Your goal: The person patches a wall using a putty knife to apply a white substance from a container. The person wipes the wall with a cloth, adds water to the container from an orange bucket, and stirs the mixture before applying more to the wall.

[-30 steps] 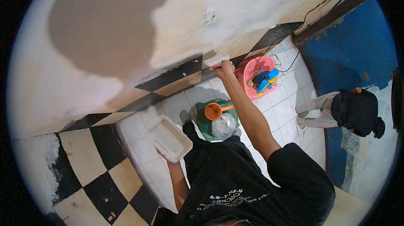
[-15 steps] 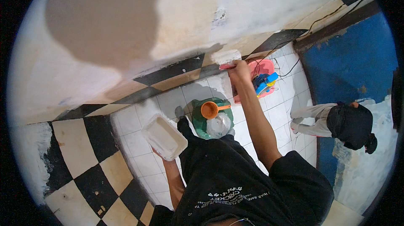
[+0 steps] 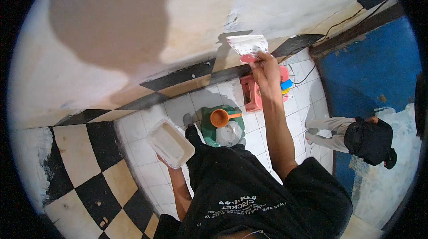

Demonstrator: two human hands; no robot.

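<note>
Your right hand point(image 3: 266, 70) pinches the pink-handled, white-smeared broad scraper point(image 3: 246, 44), now lifted higher before the off-white wall point(image 3: 200, 12) (contact unclear) | your left hand point(image 3: 166, 163) grips the cream rectangular plastic tub point(image 3: 182, 158) | lower stroke seems finished

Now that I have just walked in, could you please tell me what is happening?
One person holds a scraper smeared with white close to the wall in the right hand, and a whitish tray lower down in the left hand. Below, an orange dipper sits beside a plastic bag. Another person stands off to the right.
</note>
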